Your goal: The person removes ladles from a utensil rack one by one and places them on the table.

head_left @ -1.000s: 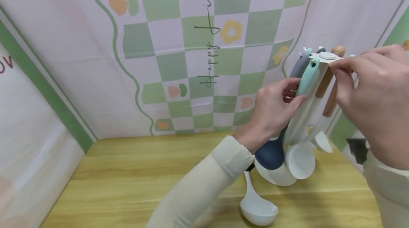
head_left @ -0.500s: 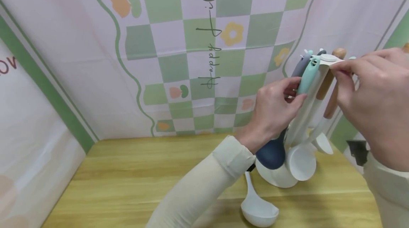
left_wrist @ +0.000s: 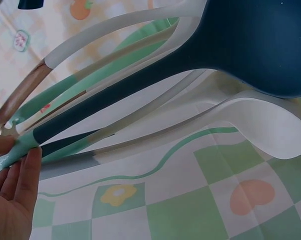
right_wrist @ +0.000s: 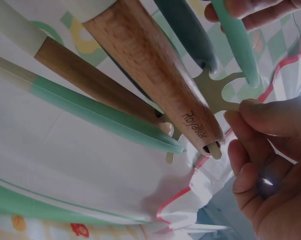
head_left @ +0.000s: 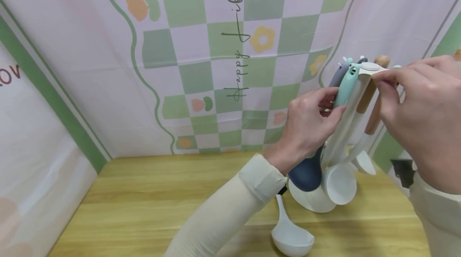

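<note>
I have the right hand (head_left: 426, 115) pinching a prong (right_wrist: 223, 104) of the white utensil rack (head_left: 369, 66); the left hand (head_left: 311, 119), nearer the mint-handled ladle (left_wrist: 215, 47), keeps a narrow grip around its handle. From that grip, the ladle slopes steeply, holed end up at the rack's top, navy bowl (head_left: 306, 175) down.

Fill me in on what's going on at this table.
A person is working at a utensil stand with both hands. The left hand pinches the mint handle of a dark blue ladle, its holed end up at one of the stand's hooks. The right hand pinches the edge of the stand's hooked top. Other utensils, some with wooden handles, hang around the stand, and a white ladle lies on the table in front.
</note>
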A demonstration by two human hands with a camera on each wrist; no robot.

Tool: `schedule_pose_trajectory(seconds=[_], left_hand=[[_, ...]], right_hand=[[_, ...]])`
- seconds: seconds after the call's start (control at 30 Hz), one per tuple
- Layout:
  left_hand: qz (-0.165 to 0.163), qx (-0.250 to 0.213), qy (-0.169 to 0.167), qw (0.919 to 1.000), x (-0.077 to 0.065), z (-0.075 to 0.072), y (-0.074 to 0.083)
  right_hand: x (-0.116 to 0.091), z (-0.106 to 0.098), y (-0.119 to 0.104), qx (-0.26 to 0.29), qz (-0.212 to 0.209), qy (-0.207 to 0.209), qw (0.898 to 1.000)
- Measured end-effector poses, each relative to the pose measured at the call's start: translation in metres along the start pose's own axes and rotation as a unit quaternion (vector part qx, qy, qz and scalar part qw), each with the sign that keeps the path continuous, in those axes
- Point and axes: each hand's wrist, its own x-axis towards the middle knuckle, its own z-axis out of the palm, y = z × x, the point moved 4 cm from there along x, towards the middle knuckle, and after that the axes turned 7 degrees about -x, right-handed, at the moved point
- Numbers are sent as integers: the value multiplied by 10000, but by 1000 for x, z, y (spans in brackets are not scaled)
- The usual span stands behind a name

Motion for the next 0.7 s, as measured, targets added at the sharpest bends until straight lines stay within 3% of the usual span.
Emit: schedule_pose_trajectory(seconds=[0.17, 0.33, 0.5, 0.7], left_hand=[[25, -135, 97, 9999, -2, -5, 4], [-8, -405, 290, 9988, -5, -17, 8], [103, -644, 628, 9959, -11, -35, 8], [-105, -693, 597, 9958, -22, -57, 0]], right_hand=[[-3, 8, 5, 229, 328, 405, 9984], [-3, 6, 4, 189, 333, 296, 9988], [-3, 9, 3, 414, 445, 482, 9970], [-3, 8, -1, 428, 526, 370, 9970]])
